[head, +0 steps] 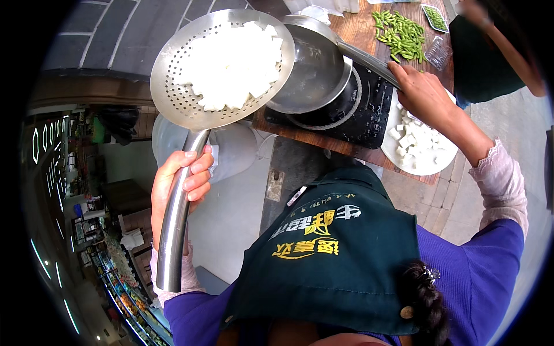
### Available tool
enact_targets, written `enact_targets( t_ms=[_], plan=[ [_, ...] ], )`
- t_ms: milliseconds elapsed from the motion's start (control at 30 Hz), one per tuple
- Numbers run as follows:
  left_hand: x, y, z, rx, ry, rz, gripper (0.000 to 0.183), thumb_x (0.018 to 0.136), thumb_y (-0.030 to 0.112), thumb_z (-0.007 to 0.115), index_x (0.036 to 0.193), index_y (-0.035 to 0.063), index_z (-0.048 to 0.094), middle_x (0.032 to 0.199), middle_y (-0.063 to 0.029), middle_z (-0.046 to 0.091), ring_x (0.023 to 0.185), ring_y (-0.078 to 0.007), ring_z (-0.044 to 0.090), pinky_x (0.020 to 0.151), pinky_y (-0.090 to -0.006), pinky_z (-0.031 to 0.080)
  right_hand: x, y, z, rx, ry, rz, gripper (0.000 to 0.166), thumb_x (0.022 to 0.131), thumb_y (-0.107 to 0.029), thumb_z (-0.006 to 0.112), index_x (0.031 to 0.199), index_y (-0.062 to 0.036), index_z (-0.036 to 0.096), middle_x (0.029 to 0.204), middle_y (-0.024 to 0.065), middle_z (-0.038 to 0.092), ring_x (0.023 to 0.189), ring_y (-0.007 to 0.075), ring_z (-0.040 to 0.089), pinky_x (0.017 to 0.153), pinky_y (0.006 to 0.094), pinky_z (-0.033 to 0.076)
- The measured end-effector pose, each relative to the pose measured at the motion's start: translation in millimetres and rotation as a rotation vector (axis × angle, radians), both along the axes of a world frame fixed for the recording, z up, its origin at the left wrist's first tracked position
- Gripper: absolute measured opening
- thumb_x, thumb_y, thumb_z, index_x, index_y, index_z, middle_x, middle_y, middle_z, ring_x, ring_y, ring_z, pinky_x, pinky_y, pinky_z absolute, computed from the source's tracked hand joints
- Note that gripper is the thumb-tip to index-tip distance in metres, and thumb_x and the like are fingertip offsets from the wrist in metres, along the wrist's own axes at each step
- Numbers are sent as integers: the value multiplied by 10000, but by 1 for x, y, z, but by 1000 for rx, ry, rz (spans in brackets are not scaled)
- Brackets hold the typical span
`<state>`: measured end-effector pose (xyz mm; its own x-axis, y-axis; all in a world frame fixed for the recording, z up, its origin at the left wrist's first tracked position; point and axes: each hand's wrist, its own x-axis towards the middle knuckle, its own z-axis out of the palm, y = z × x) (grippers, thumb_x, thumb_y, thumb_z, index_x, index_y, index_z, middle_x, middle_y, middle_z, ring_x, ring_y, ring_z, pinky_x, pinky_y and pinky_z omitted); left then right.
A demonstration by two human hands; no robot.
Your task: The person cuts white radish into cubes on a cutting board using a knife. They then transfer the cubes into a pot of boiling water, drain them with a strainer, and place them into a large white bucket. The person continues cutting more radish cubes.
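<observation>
My left hand [168, 184] grips the steel handle of a perforated skimmer [171, 93]. White cubes [233, 65], bright and overexposed, are heaped in its bowl; they look like tofu. My right hand [426, 97] is closed around the long handle of a steel pan [318, 73]. The pan tips to the left above a black induction cooker [368, 108], and the skimmer hides part of its rim. Whether the pan touches the cooker, I cannot tell. Under my right forearm, more white cubes [413, 138] lie on a white plate [433, 166].
A translucent plastic bucket [233, 149] stands below the skimmer. Green pods [400, 34] are spread on the wooden table [355, 26] beside a tray of green beans [435, 18] and a clear plastic tray [439, 52]. Another person's arm [510, 56] shows at the upper right.
</observation>
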<state>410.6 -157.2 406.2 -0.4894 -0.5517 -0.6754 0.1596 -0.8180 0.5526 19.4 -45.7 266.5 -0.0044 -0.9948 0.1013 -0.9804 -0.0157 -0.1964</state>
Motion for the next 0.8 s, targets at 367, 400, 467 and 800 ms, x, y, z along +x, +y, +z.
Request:
enact_targets(
  t_ms=[367, 400, 467, 800],
  plan=[
    [-3, 0, 12, -58, 57, 0, 301, 892, 119, 376, 1075, -119, 398, 725, -69, 411, 438, -110, 404, 374, -266, 388, 3, -19, -18, 115, -2, 26, 294, 738, -14, 524, 1021, 52, 480, 782, 223, 594, 734, 383, 604, 664, 451, 486],
    [-4, 1, 12, -63, 50, 6, 300, 892, 119, 377, 1074, -119, 398, 724, -69, 411, 437, -110, 403, 373, -266, 388, 3, -20, -19, 133, -23, 39, 270, 734, -15, 523, 992, 51, 480, 767, 226, 595, 736, 388, 602, 668, 455, 484],
    [-4, 1, 13, -63, 47, 9, 296, 891, 117, 381, 1071, -118, 399, 720, -68, 411, 434, -105, 403, 372, -261, 388, 7, -24, -16, 235, -76, 19, 221, 724, -26, 524, 926, 48, 474, 758, 241, 595, 755, 405, 593, 693, 470, 475],
    [6, -17, -3, -137, 71, -78, 263, 882, 138, 472, 1014, -83, 415, 707, -61, 450, 462, -85, 427, 387, -230, 405, 34, -59, 36, 498, -36, 126, 196, 754, -111, 549, 731, 82, 576, 698, 242, 607, 698, 366, 621, 700, 418, 497]
  ],
)
